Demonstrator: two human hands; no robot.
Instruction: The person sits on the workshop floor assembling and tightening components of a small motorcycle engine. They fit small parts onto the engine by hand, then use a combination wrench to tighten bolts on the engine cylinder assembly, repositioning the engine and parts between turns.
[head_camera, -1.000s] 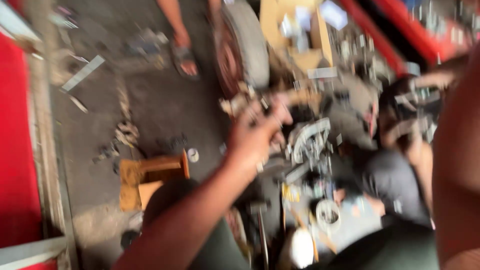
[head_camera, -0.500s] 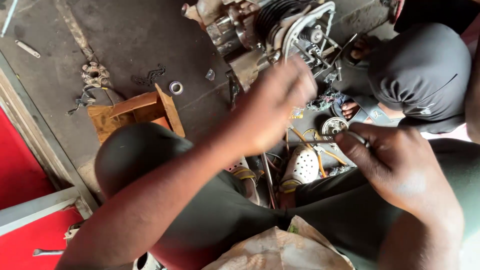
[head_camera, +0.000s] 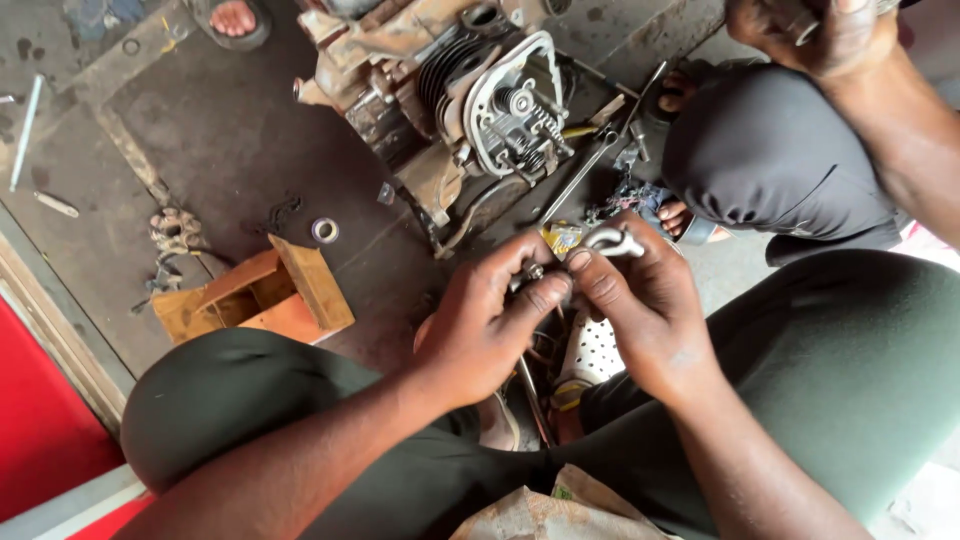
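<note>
Centre frame: left hand (head_camera: 480, 325) and right hand (head_camera: 640, 300), fingers pinched on a small metal part (head_camera: 610, 240). Engine (head_camera: 470, 100), upper centre, lies opened on the floor; reassembly apparently unfinished.

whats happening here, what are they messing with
A person sits low on a workshop floor, both hands together above their knees. The left hand and right hand pinch a small metal part between the fingertips. Just ahead on the floor lies a small engine with its valve springs exposed. A small wooden box sits to the left of it. Another person's hand shows at the top right, holding something unclear.
</note>
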